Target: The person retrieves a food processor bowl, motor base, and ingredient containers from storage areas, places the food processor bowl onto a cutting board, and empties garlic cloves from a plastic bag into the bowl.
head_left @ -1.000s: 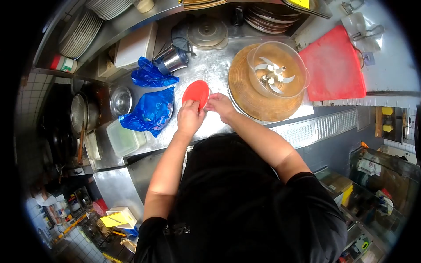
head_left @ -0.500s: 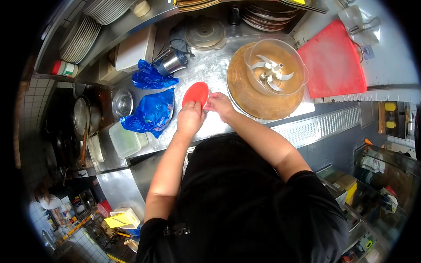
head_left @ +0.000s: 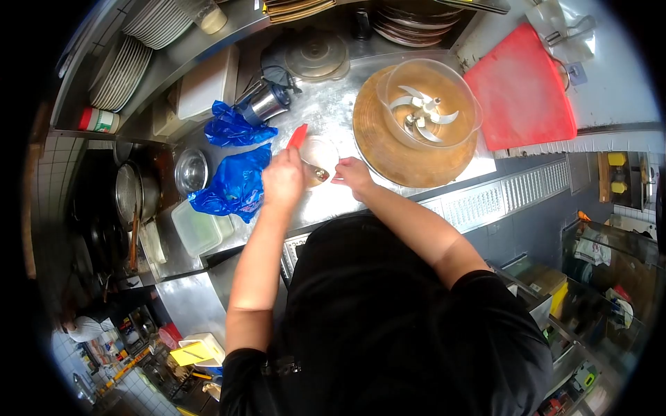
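Note:
My left hand is closed on a red round lid, which it holds tilted nearly on edge. Beneath it stands a clear round tub, uncovered, with a few small dark bits low inside. My right hand pinches the tub's right rim between thumb and fingers. Farther right, a clear food processor bowl rests on a round wooden chopping board. Curved metal blades and several whitish chunks are inside that bowl.
Blue plastic bags lie left of the tub, near a metal bowl and a lidded plastic box. A metal jug and a glass lid are behind. A red cutting board leans at right.
My left hand has lifted the red lid off the tub and moved it left, tipping it up. My right hand has shifted slightly right and stays at the tub's side.

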A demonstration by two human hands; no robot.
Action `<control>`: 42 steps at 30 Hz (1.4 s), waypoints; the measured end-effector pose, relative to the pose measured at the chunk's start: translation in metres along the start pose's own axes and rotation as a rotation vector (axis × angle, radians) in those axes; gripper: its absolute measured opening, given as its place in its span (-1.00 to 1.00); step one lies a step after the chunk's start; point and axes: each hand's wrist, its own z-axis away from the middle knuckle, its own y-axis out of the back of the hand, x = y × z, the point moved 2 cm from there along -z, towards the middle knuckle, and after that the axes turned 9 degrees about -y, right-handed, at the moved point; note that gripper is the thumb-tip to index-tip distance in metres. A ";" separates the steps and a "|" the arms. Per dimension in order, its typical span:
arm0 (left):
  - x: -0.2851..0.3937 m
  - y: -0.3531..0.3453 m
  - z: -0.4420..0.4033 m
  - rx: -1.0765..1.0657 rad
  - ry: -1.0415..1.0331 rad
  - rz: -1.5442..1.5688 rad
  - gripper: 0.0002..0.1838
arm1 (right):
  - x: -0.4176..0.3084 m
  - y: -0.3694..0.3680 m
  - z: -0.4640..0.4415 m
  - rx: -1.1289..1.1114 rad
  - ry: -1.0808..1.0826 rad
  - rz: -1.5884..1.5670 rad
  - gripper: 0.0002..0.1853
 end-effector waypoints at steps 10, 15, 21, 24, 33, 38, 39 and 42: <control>-0.090 0.002 -0.020 0.235 0.739 0.596 -0.73 | 0.003 0.017 -0.005 0.083 -0.074 0.075 -0.72; -0.091 -0.016 -0.028 0.335 0.866 1.177 -0.74 | 0.008 0.016 -0.005 0.062 -0.047 0.073 -0.67; -0.085 -0.061 -0.033 0.354 0.841 1.198 -0.53 | 0.003 0.013 -0.001 0.001 -0.080 0.469 -0.47; -0.077 -0.044 -0.013 0.223 0.659 1.016 -0.53 | -0.021 0.010 0.050 -0.049 -0.005 0.547 -0.40; -0.057 0.084 0.092 0.463 0.510 0.319 -0.53 | -0.016 0.105 0.129 0.034 0.221 0.400 -0.65; -0.101 0.088 0.105 0.550 0.647 0.309 -0.49 | -0.027 0.110 0.137 0.125 0.246 0.291 -0.69; -0.110 0.082 0.096 0.638 0.632 0.397 -0.48 | -0.032 0.105 0.136 0.109 0.272 0.315 -0.68; -0.144 0.060 0.059 0.659 0.787 0.694 -0.46 | -0.052 0.083 0.136 0.057 0.349 0.388 -0.66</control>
